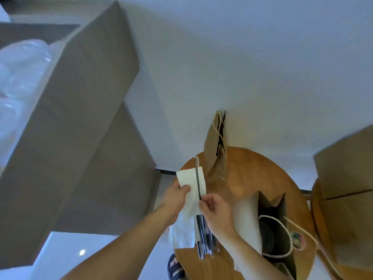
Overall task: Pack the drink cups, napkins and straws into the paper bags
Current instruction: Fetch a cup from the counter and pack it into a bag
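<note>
My left hand (177, 194) pinches a white napkin (189, 178) and holds it up over the round wooden table (246, 174). My right hand (215, 209) pinches the lower end of a dark wrapped straw (197, 178), which lies upright against that napkin. Below my hands, more white napkins (180, 233) and several wrapped straws (203, 245) rest on the table. One brown paper bag (215, 154) stands at the table's far side. A second open paper bag (274, 229) stands near my right forearm, with a dark cup lid (266, 235) visible inside.
Large stacked cardboard boxes (80, 128) fill the left, with clear plastic wrapping (18, 73) on top. Another cardboard box (347, 168) sits at the right on a second wooden surface. A sandalled foot (175, 267) shows beside the table on the pale floor.
</note>
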